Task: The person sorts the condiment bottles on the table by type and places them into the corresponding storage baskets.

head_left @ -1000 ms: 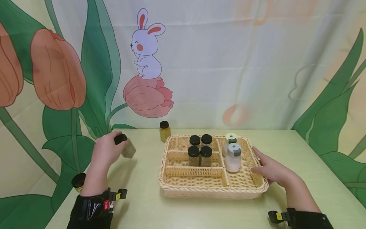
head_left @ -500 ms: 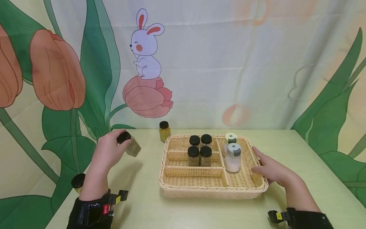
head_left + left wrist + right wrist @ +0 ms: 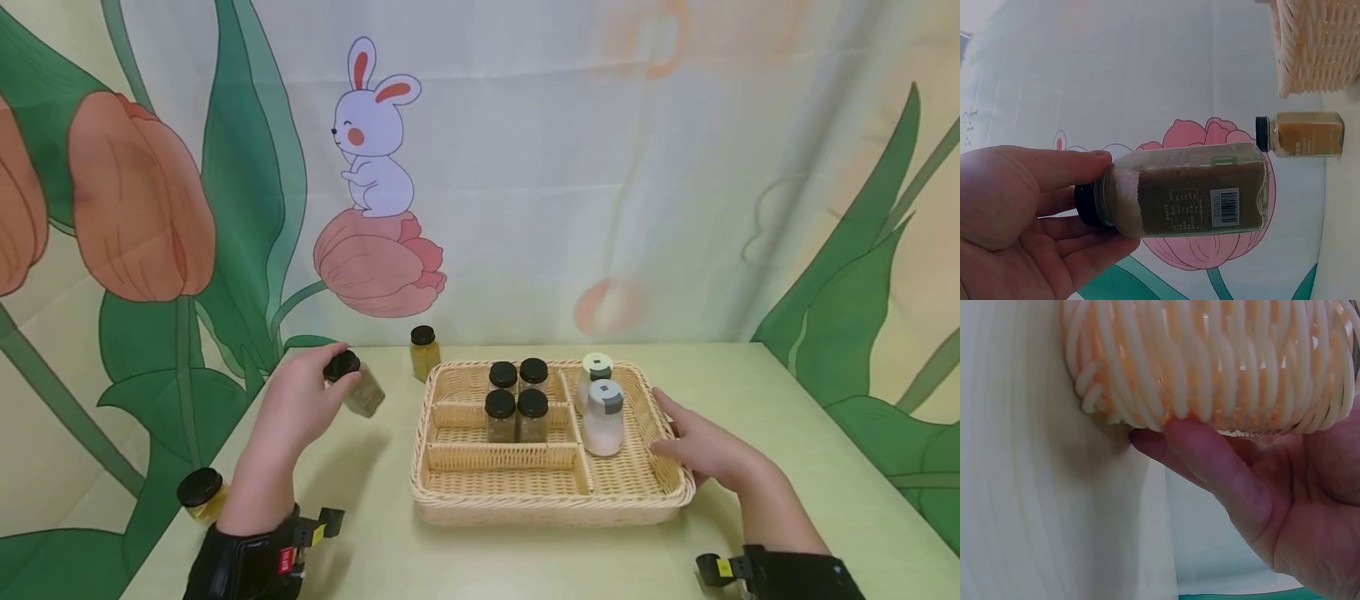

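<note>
My left hand [image 3: 300, 404] grips a black-capped spice jar [image 3: 356, 385] of brownish powder by its cap end, tilted, above the table left of the wicker basket [image 3: 495, 500]. In the left wrist view the jar [image 3: 1185, 190] lies sideways in my fingers [image 3: 1054, 172]. My right hand [image 3: 701, 450] rests against the basket's right rim, and the right wrist view shows its fingers [image 3: 1222, 469] under the woven wall [image 3: 1210, 362]. Inside the basket stand several black-capped jars [image 3: 517, 400] and two white shakers [image 3: 600, 412].
A yellow-powder jar [image 3: 423, 352] stands behind the basket's left corner, seen also from the left wrist as the same yellow jar [image 3: 1304, 134]. Another black-capped jar [image 3: 201, 494] sits at the table's left edge. A painted cloth backdrop hangs right behind the table.
My left hand has lifted the brown jar and carried it rightward toward the basket, tilting it further. My right hand has stayed on the basket's rim.
</note>
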A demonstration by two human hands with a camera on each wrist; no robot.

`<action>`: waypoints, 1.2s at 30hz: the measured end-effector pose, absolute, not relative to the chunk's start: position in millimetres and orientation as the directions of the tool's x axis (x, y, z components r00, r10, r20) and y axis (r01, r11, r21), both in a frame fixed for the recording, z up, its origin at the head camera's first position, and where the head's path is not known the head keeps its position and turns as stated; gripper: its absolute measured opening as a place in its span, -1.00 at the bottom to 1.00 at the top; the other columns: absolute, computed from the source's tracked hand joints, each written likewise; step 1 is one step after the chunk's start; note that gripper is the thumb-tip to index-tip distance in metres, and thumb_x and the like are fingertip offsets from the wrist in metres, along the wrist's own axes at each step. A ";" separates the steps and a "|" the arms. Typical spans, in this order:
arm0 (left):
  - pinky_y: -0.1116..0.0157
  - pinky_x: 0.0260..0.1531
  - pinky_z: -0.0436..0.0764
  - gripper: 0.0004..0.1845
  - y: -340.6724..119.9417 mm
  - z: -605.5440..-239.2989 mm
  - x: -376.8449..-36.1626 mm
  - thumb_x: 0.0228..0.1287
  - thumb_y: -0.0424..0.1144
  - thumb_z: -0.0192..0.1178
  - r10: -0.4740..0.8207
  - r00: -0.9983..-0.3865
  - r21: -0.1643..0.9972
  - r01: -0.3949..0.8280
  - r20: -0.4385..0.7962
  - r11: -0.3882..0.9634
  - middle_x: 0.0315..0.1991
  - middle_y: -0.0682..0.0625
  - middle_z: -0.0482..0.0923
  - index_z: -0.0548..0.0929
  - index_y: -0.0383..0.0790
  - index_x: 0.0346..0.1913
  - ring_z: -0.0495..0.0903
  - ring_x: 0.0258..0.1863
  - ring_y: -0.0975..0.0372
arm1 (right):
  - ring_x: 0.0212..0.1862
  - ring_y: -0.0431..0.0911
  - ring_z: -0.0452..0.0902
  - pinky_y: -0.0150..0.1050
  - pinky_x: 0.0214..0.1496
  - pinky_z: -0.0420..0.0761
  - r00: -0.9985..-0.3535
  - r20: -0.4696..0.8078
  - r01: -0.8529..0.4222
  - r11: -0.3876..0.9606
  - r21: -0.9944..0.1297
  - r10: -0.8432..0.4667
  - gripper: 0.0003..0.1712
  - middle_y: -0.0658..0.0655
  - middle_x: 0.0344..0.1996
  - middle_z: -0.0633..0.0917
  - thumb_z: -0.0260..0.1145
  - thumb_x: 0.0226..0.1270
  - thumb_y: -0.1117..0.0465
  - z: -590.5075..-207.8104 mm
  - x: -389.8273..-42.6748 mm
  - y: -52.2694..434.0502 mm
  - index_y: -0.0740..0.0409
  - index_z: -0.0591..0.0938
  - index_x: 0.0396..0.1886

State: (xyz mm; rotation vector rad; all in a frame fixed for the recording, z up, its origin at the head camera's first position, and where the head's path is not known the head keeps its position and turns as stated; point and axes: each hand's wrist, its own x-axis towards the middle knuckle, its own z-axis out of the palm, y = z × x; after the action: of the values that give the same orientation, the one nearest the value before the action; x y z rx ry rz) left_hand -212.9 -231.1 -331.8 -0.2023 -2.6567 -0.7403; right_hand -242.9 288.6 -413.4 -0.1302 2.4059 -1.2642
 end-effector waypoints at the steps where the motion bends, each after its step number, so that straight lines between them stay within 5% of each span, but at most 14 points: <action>1: -0.15 -0.06 0.62 -0.48 -230.2 -331.4 -213.3 0.43 -0.24 0.28 0.041 -0.919 0.465 0.236 0.391 0.853 0.17 -0.39 0.56 0.52 -0.44 0.33 0.61 0.02 -0.19 | -0.34 0.07 0.67 0.05 -0.45 0.68 -0.909 -0.319 0.110 0.581 -0.806 -0.270 0.09 0.67 0.42 0.10 0.23 0.46 0.27 -413.2 -242.5 288.2 0.04 -0.32 0.67; 36: 0.06 -0.12 0.69 -0.56 -161.5 -290.3 -231.1 0.37 -0.19 0.36 0.272 -0.926 0.385 0.358 0.262 0.850 0.07 -0.14 0.67 0.63 -0.23 0.26 0.65 -0.04 0.05 | -0.39 0.06 0.65 0.03 -0.46 0.67 -0.910 -0.312 0.096 0.592 -0.800 -0.274 0.09 0.66 0.40 0.14 0.22 0.47 0.25 -417.0 -243.8 289.7 0.03 -0.33 0.66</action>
State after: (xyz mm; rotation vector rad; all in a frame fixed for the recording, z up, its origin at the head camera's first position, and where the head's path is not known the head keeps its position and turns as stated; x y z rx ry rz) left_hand -231.1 -161.5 -290.3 -0.4869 -2.8292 -0.6457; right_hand -243.8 289.7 -417.0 -0.1423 2.4187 -1.2506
